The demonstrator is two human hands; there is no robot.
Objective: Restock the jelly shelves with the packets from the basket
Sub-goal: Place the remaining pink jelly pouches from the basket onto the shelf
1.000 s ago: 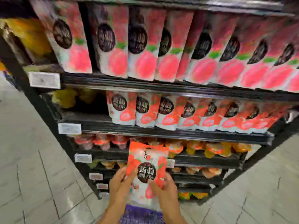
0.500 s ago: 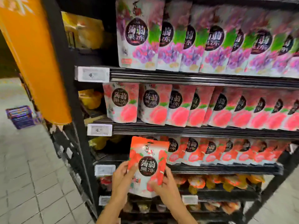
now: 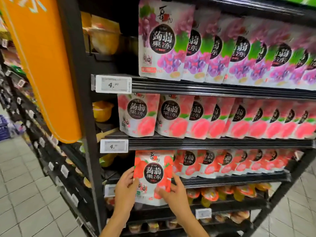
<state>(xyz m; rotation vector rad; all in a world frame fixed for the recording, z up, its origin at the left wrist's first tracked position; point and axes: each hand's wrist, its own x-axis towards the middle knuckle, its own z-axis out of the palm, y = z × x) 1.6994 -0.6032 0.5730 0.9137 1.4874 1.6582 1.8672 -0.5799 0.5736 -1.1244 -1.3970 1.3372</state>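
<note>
- Jelly packet (image 3: 153, 175), one only, red and white with a black round label, is held upright at 6 o'clock in the view, in front of the left end of the third shelf (image 3: 230, 180); its lower part hangs below that shelf's front edge
- Two hands hold it: the left hand (image 3: 125, 187) pinches the left edge with the thumb on the front, and the right hand (image 3: 174, 194) grips the lower right corner with fingers curled over the front
- Red packets (image 3: 210, 163) stand in one row on the third shelf, running toward 3 o'clock from the held one; at least six show, the far ones blurred
- Peach packets (image 3: 138, 115) fill the shelf above, at least eight in a row
- Grape packets (image 3: 160, 40) fill the shelf at 12 o'clock, at least seven, overlapping
- Two price tags (image 3: 113, 84) with readable figures sit on the shelf fronts at the left post; two more lie lower, one partly behind the left hand
- Jelly cups (image 3: 210, 194) in orange and yellow crowd the shelves below, toward 5 o'clock; I cannot count them
- One orange panel (image 3: 46, 65) hangs at 10 o'clock beside the black rack
- Pale tiled floor (image 3: 25, 185) runs down an aisle at 8 o'clock, and a blurred blue crate (image 3: 4, 127) stands at 9 o'clock
</note>
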